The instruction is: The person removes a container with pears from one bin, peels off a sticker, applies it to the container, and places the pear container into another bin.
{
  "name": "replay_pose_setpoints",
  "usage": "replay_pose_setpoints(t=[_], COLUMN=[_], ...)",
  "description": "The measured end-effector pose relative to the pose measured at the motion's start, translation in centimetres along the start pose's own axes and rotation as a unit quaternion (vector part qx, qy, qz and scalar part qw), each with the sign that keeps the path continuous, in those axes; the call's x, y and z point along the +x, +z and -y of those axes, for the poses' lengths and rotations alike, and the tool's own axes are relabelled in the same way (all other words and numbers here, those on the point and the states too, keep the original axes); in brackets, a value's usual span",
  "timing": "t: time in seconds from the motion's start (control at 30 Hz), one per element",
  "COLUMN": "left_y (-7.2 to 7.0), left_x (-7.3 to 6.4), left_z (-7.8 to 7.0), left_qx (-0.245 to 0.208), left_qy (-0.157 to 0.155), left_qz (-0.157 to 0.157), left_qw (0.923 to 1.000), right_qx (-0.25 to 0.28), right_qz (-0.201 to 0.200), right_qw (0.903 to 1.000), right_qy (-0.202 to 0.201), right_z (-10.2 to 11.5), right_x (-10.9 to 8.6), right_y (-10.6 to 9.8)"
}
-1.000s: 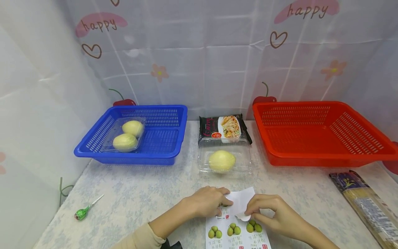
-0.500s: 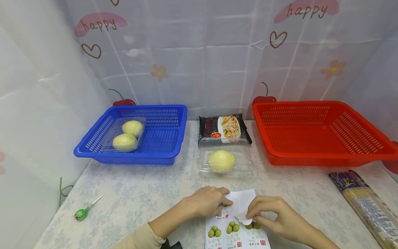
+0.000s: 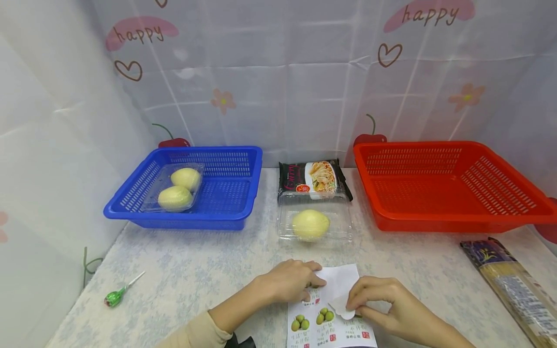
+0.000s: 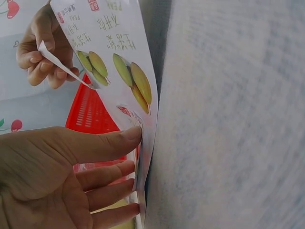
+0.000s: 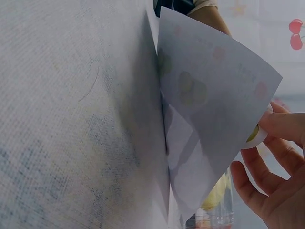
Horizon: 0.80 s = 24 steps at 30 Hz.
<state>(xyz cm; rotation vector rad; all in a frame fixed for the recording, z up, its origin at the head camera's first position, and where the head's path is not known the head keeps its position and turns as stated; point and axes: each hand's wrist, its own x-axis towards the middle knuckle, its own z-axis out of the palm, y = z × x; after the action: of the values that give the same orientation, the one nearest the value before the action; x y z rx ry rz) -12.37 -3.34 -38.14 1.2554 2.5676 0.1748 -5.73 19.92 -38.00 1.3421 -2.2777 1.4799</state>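
White-backed and curling, the label [image 3: 343, 308] is hanging in the right hand [image 3: 385, 304], and we are seeing thumb and fingertips pinching it by its edge. Which way is it lying from that pinch?

— Leftward, as we are looking from the head. Its length is running from the pinch back over the printed sheet [image 3: 337, 279], and its far end is meeting the paper there. We are not managing to tell whether that end is sticking or only touching.

— And where are we placing the left hand [image 3: 291, 282]?

— Beyond the pinch and to its left, pressing on the sheet's left edge, with its fingers grasping nothing. Of the two, the right hand is being the nearer to the label.

— How is the sheet itself lying?

— Its side edges are running from beyond the pinch back towards us, passing just left of the right hand. In the right wrist view we are finding part of it standing off the tablecloth [image 5: 71, 119].

— So we are judging that everything is turning on the pull's direction from the pinch: a low line along the label is seeming kinder than an upward one, which is risking raising the sheet too.
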Motion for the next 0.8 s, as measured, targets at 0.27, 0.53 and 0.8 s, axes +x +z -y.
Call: replay_pose_setpoints(t=[0.27, 0.53, 0.8], left_y=[0.0, 0.1, -0.3], left_x=[0.0, -0.1, -0.4], left_z=[0.0, 0.3, 1.1], left_qx=[0.002, -0.005, -0.101], left_qy=[-0.001, 0.004, 0.043], left_qz=[-0.005, -0.006, -0.123], left_qw=[1.0000, 1.0000, 0.9863], right_qx=[0.025, 0.000, 0.017], right_qz=[-0.004, -0.034, -0.060], right_qw=[0.9997, 0.9993, 0.9978], right_qy=[0.001, 0.018, 0.024], right_z=[1.1, 1.0, -0.7], right_x=[0.4, 0.9, 2.0], right_y=[-0.8, -2.2, -2.7])
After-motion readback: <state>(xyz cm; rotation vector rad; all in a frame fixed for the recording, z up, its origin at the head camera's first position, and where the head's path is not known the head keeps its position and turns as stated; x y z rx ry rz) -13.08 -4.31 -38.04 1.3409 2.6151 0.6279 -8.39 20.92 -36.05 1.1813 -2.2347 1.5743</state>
